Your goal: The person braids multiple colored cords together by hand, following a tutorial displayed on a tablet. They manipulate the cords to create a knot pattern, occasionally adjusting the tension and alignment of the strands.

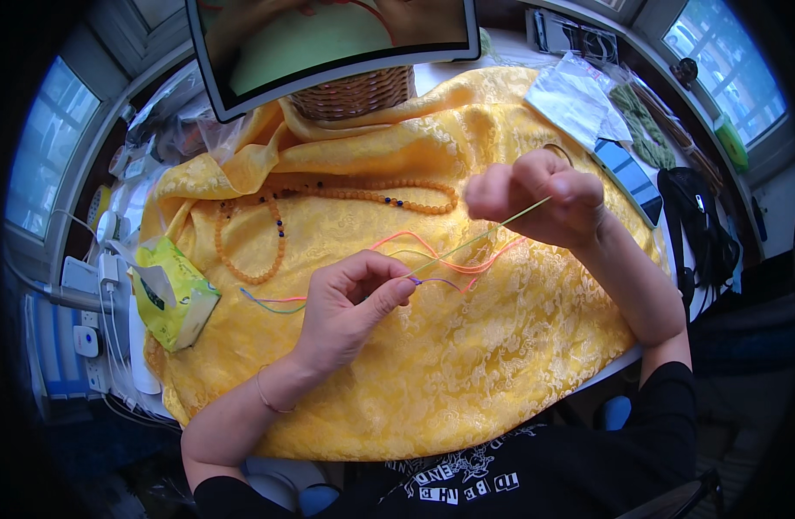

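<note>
My left hand (355,301) pinches a bundle of thin coloured cords between thumb and forefinger, where a small purple part shows at the fingertips. Raised to the right, my right hand (540,194) grips the far end of a yellow-green cord (481,232), which runs taut and slanting between the two hands. Pink and orange cords (465,267) loop on the yellow brocade cloth (449,363) behind my fingers. A pink and a green-blue cord end (267,305) stick out left of my left hand. The fingers of my right hand are slightly blurred.
An amber-coloured bead string (280,259) with dark blue beads lies behind my hands. A tissue pack (176,295) stands at the left. A tablet-like screen (345,58) leans by a wicker basket (352,94) at the back. A phone (628,178), green yarn (641,123) and a black bag (702,233) are right.
</note>
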Demonstrator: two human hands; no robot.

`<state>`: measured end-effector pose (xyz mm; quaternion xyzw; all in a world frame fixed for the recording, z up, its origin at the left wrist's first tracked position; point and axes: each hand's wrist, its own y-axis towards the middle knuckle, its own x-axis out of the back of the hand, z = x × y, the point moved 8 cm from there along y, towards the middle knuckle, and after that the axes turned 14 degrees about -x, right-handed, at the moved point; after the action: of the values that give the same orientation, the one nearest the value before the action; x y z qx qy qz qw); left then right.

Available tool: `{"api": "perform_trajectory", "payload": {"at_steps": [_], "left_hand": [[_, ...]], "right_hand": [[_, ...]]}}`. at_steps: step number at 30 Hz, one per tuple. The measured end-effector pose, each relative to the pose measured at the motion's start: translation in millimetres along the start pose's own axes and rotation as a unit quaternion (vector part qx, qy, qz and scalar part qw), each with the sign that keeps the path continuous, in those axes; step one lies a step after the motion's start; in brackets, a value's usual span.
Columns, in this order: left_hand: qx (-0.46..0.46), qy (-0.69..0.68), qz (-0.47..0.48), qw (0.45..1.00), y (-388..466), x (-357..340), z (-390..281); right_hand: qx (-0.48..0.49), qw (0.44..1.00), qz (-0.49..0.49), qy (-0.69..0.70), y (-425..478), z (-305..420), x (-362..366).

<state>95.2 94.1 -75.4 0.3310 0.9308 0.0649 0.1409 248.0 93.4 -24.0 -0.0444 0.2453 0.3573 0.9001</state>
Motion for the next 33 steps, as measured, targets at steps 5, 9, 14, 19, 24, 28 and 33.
{"api": "perform_trajectory", "payload": {"at_steps": [5,9,14,19,24,28,33], "left_hand": [[0.014,-0.034,0.004,0.999,0,1,2],[0.028,-0.047,0.01,0.998,0,-1,2],[0.031,-0.041,0.007,0.999,0,0,4],[0.025,-0.039,0.013,0.999,-1,1,7],[0.03,-0.036,0.025,0.999,0,-2,7],[0.044,-0.044,0.02,0.998,0,-2,7],[0.045,-0.053,0.035,0.997,-1,-2,9]], "right_hand": [[0.016,0.995,0.0,0.099,-3,7,-1],[-0.022,0.98,-0.185,-0.064,-10,2,29],[-0.103,0.927,-0.208,-0.293,1,-14,-5],[0.043,0.798,-0.236,-0.553,3,1,-41],[0.097,0.713,-0.223,-0.658,-1,-4,-59],[0.102,0.711,-0.236,-0.654,-1,2,-60],[0.07,0.801,-0.316,-0.503,-3,25,-38]]}}
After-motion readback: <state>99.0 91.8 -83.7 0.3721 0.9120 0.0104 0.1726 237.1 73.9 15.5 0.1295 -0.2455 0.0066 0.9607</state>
